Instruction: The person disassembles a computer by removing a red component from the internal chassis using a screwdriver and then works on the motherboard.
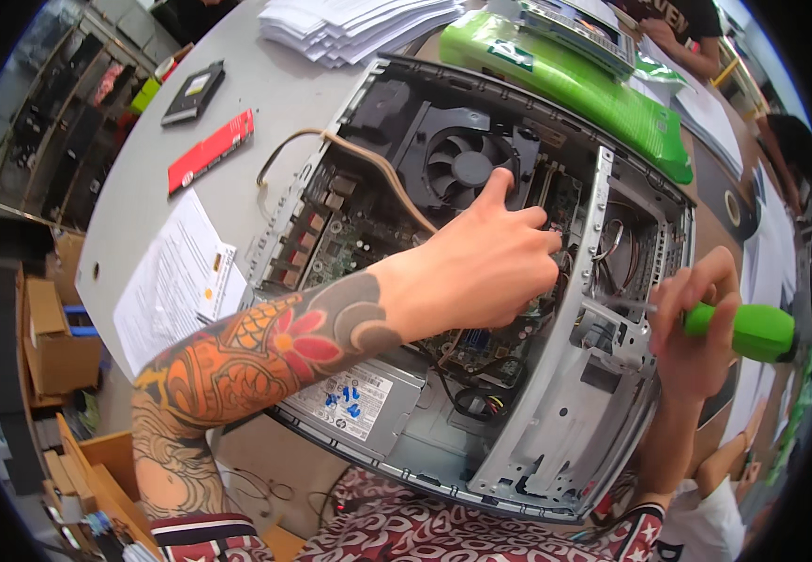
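Note:
An uncovered desktop computer case (556, 393) lies on its side at the table's near edge, its inside facing up. My left hand (476, 258) reaches into it over the motherboard (340, 248). One finger stretches toward the black cooling fan (469, 167); the others curl down by the memory slots, and whatever they hold is hidden. On the right, my right hand (696, 323) is closed around a screwdriver (752, 330) with a green handle. Its thin shaft points left at the metal drive bay (603, 342); where the tip rests is unclear.
A flat ribbon cable (382, 169) loops over the case's left edge. A black optical drive (194, 92), a red strip-shaped package (211, 150) and a printed sheet (181, 281) lie left. Behind are a paper stack (350, 28) and a green package (565, 94). Other people stand on the right.

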Demonstrator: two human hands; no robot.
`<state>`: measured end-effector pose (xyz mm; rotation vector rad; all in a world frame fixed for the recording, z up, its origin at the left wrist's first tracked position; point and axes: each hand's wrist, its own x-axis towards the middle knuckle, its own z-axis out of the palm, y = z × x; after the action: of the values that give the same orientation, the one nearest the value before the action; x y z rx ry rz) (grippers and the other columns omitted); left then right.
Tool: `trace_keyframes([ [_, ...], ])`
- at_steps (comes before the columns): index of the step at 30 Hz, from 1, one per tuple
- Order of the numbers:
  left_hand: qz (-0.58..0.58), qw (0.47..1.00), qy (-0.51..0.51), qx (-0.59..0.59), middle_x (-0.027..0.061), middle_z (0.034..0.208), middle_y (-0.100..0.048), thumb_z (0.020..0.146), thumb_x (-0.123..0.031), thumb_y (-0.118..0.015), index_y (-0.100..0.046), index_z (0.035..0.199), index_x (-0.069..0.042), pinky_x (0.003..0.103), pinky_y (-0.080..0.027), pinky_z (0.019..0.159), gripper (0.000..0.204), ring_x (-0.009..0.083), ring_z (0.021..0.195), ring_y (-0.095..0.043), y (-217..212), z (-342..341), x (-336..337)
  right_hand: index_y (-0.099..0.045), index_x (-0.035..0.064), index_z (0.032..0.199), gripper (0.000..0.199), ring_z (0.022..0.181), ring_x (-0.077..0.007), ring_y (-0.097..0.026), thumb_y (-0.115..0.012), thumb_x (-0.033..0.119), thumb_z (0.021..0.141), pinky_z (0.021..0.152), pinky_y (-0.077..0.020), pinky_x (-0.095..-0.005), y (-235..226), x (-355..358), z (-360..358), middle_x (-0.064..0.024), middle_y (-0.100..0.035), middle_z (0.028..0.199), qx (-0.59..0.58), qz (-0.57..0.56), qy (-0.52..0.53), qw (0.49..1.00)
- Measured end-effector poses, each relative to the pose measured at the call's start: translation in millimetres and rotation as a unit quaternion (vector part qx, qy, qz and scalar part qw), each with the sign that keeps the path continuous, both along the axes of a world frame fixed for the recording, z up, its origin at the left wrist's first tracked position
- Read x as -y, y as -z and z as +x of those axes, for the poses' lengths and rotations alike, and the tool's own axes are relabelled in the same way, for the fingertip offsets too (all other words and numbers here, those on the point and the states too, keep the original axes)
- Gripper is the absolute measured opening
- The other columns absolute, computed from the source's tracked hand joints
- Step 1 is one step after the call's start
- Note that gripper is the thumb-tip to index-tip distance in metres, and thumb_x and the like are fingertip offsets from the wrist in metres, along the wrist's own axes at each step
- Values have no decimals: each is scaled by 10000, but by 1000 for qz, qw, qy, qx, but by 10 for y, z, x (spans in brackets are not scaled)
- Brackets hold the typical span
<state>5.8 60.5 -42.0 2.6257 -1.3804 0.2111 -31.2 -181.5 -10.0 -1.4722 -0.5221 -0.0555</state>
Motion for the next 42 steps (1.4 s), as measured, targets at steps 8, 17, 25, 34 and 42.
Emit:
trace_keyframes([
  [8, -7, 1000, 18, -1, -19, 745, -609, 679, -167, -753, -690, 645, -129, 560, -386, 948, 82, 195, 909, -607, -18, 4, -12, -411, 52, 918, 539, 427, -104, -519, -731, 484, 875, 426, -405, -192, -544, -511, -118, -152, -651, 629, -91, -43, -95, 990],
  [17, -22, 993, 40, -112, 12, 794, -676, 714, -121, -743, -693, 727, -97, 519, -411, 971, 57, 231, 965, -620, -78, 50, -154, -419, 56, 900, 572, 564, -154, -604, -834, 419, 748, 520, -463, -232, -350, -817, -147, -208, -687, 740, -216, -184, -39, 958],
  [25, -121, 972, 69, -188, 58, 819, -681, 724, -52, -707, -678, 736, -73, 517, -364, 1027, 38, 267, 1051, -597, -41, 81, -220, -483, 38, 835, 595, 569, -99, -536, -789, 543, 756, 529, -431, -199, -314, -870, -9, -182, -663, 836, -156, -242, -3, 958],
  [34, -55, 979, 63, -187, 88, 881, -670, 716, -15, -690, -687, 874, -50, 519, -363, 1045, 162, 286, 1066, -588, -48, 81, -251, -449, 58, 864, 527, 549, -68, -502, -796, 438, 753, 475, -389, -167, -204, -759, 90, -66, -504, 850, -72, -230, 62, 969],
  [42, -40, 985, 56, -161, 64, 865, -598, 698, 29, -663, -689, 930, -73, 507, -359, 1041, 255, 255, 1021, -578, -130, 67, -257, -399, 58, 897, 494, 560, -106, -559, -788, 324, 750, 512, -500, -199, -162, -885, -2, -78, -494, 824, 20, -112, 107, 988],
])
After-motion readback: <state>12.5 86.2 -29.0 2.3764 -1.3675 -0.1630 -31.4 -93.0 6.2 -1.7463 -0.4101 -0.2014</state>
